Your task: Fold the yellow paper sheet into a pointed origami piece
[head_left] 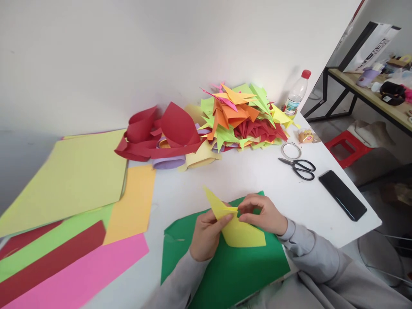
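Note:
A partly folded yellow paper [240, 234] is held over a green sheet [231, 270] at the near edge of the white table [244, 176]. My left hand [206, 234] grips the yellow paper from the left, thumb on top. My right hand [262, 214] pinches a fold near the paper's upper middle. One pointed corner of the yellow paper sticks up toward the back left.
A heap of folded paper shapes [241, 118] and curled red strips [157, 133] lies at the back. Flat coloured sheets [71, 176] spread on the left. Scissors [299, 167], a tape roll [290, 151], a black phone [342, 195] and a bottle [298, 92] sit on the right.

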The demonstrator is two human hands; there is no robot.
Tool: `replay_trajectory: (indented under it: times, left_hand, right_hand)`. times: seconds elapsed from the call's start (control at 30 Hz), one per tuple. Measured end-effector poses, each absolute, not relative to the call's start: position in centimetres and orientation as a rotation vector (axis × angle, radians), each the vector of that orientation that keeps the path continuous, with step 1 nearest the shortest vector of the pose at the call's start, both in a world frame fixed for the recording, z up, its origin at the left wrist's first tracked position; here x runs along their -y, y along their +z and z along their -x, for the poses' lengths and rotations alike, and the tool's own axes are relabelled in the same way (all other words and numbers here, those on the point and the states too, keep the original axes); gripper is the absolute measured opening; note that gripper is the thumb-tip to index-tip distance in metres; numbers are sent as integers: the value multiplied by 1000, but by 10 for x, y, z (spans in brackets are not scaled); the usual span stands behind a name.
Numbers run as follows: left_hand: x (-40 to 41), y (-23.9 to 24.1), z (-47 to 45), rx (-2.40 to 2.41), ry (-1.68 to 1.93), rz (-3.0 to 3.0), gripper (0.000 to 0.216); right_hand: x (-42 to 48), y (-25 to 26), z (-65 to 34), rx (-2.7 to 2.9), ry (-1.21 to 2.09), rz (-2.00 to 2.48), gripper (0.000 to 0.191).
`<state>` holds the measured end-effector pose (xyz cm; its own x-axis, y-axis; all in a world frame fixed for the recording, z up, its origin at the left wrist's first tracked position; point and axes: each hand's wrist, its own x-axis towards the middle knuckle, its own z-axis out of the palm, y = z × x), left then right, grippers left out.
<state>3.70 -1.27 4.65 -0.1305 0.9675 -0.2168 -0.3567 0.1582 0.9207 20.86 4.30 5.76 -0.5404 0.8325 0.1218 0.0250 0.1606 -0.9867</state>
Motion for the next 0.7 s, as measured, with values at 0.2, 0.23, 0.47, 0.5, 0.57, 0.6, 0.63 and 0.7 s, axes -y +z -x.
replay_trajectory:
  times: [0.2, 0.23, 0.47, 0.5, 0.57, 0.6, 0.63, 0.7]
  left_hand:
    - [21, 42, -45, -1097, 1220, -902, 20]
    - [21, 42, -45, -1098, 1209, -930, 21]
    - [17, 43, -42, -1064, 1296, -930, 24]
    - [17, 43, -42, -1073, 1289, -914, 23]
    - [16, 45, -42, -1083, 1257, -880, 21]
    - [16, 46, -42, -1075, 1245, -862, 22]
    - [15, 46, -42, -1062, 1236, -844, 22]
    - [14, 48, -42, -1033, 1230, -816, 23]
  right_hand:
    - [-34, 63, -205, 1765, 1230, 725, 26]
    - [-33, 64, -205, 1768, 1221, 725, 27]
    - [-32, 64, -206, 1795, 1284, 765, 30]
    - [-32, 64, -206, 1797, 1290, 761, 30]
    - [-32, 64, -206, 1794, 1309, 751, 30]
    - [-32, 64, -206, 1788, 1319, 745, 29]
    - [-33, 64, -206, 1780, 1329, 741, 29]
    - [-33, 64, -206, 1772, 1344, 734, 28]
